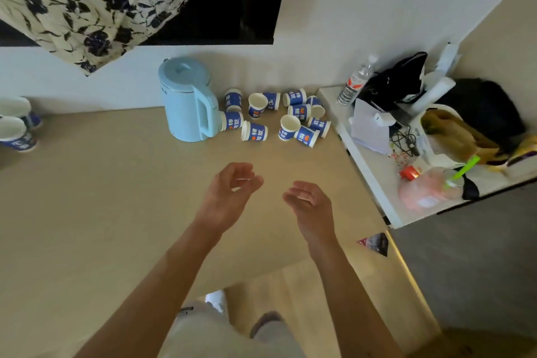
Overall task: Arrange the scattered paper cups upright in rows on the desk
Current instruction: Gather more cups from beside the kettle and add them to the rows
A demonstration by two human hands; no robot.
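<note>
Several blue-and-white paper cups (276, 115) lie scattered at the back of the beige desk (101, 197), to the right of the kettle. Most lie on their sides; two of them (257, 104) (288, 127) show their open mouths upward. Two more cups (16, 128) sit at the far left edge of the view. My left hand (232, 186) hovers over the desk in front of the cups, fingers loosely curled, holding nothing. My right hand (309, 202) hovers beside it, relaxed and empty. Both hands are well short of the cups.
A light-blue electric kettle (189, 99) stands just left of the cups, touching one. A white side table (374, 171) on the right holds a water bottle (356, 83), a black bag, cables and a pink drink with a green straw (430, 187). A floral cloth (87, 0) hangs above.
</note>
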